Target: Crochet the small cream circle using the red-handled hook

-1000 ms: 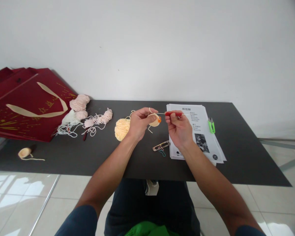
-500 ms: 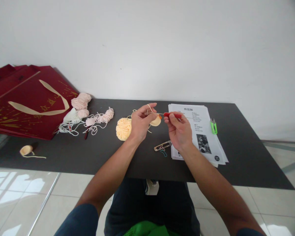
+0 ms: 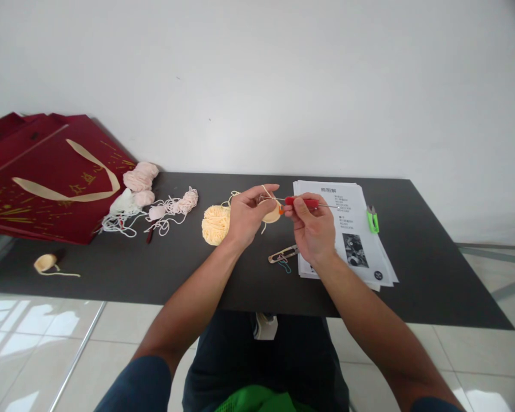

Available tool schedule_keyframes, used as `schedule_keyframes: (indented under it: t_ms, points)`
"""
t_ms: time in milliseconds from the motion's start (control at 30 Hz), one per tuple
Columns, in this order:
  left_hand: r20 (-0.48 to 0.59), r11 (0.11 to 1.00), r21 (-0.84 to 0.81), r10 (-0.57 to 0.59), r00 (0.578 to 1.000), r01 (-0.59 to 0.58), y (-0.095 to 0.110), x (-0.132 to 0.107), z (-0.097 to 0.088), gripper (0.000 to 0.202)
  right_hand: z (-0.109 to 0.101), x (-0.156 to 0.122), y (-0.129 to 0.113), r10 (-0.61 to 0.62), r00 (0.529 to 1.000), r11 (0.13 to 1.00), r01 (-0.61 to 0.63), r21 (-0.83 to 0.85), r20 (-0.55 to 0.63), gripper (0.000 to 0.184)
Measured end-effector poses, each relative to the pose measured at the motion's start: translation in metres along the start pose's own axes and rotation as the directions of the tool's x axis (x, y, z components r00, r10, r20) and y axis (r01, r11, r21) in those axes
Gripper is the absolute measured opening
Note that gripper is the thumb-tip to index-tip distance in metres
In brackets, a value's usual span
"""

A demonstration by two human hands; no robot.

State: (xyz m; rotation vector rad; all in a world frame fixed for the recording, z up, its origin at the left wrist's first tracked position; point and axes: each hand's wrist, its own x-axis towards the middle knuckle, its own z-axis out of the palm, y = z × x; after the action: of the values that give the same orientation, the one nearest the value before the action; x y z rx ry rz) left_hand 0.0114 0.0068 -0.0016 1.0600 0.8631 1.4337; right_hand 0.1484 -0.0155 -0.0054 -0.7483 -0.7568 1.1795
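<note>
A round cream crochet piece [image 3: 271, 213] is pinched between the thumb and fingers of my left hand [image 3: 248, 213], with a strand of yarn looped over the index finger. An orange stitch marker [image 3: 281, 210] shows at the piece's right edge. My right hand [image 3: 312, 228] grips the red handle of a crochet hook [image 3: 301, 202]. The hook's thin shaft points left and reaches the crochet piece; its tip is hard to make out beside my left fingers. Just left of my left hand lies a yellow yarn ball [image 3: 216, 225], partly covered by it.
Printed sheets [image 3: 356, 229] lie under and beside my right hand, with green snips [image 3: 372, 220] on their edge. Metal thread snips [image 3: 283, 254] and stitch markers [image 3: 285, 265] lie nearer me. Pink yarn [image 3: 141, 176], a small cream crochet piece [image 3: 45, 262] and a red gift bag [image 3: 55, 183] are leftward.
My left hand and the crochet piece have shifted and turned slightly. The hook has moved a little, and the yarn strand now slants down from the index finger toward the piece.
</note>
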Motion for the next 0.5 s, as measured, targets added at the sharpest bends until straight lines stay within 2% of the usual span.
schedule_keyframes:
  t_ms: [100,200,267,367,433,500]
  points:
    - [-0.028,0.998,-0.063,-0.003,1.000,0.001,-0.002,0.001,0.001,0.032,0.003,-0.005,-0.001,-0.136,0.990,0.984,0.131,-0.124,-0.026,0.014]
    - [-0.041,0.988,-0.149,-0.039,0.998,0.033,-0.003,0.003,0.002,0.042,0.003,-0.015,0.000,-0.262,0.965,0.907,0.246,-0.341,-0.002,0.012]
    - [-0.046,0.971,-0.225,-0.088,0.995,0.075,-0.003,0.004,0.003,0.045,0.001,-0.020,0.002,-0.356,0.931,0.828,0.352,-0.437,0.077,0.014]
    - [-0.032,0.936,-0.325,-0.156,0.987,0.138,-0.002,0.006,0.003,0.043,-0.003,-0.023,0.006,-0.456,0.865,0.734,0.499,-0.461,0.210,0.021]
    - [-0.001,0.916,-0.364,-0.184,0.983,0.171,0.000,0.006,0.002,0.041,-0.004,-0.021,0.010,-0.458,0.861,0.733,0.507,-0.454,0.222,0.022]
    - [0.025,0.906,-0.376,-0.200,0.979,0.195,0.001,0.007,0.001,0.041,-0.004,-0.016,0.012,-0.420,0.894,0.802,0.446,-0.397,0.157,0.018]
